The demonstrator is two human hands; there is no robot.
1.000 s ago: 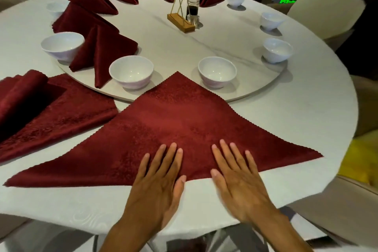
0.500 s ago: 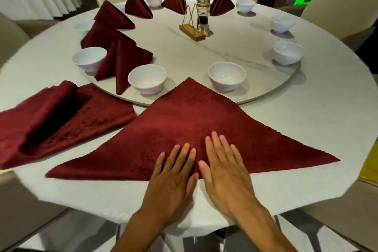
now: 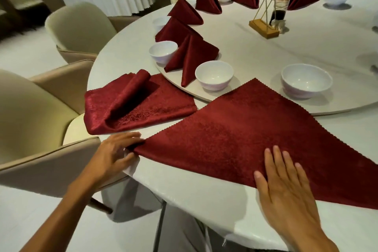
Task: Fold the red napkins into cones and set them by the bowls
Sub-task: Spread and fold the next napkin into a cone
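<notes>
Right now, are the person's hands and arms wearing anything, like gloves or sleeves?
No. The left hand and the right hand are both bare: no gloves, rings, watch or bracelets show. The forearms are bare too, with no sleeves as far as the picture reaches. The fingernails look short and plain.

Two bare hands, two bare forearms in view. Left hand (image 3: 114,155): no ring, no watch, no sleeve on forearm up to frame edge. Right hand (image 3: 286,188): short trimmed nails, no jewellery, wrist uncovered. No gloves on either hand.
</notes>
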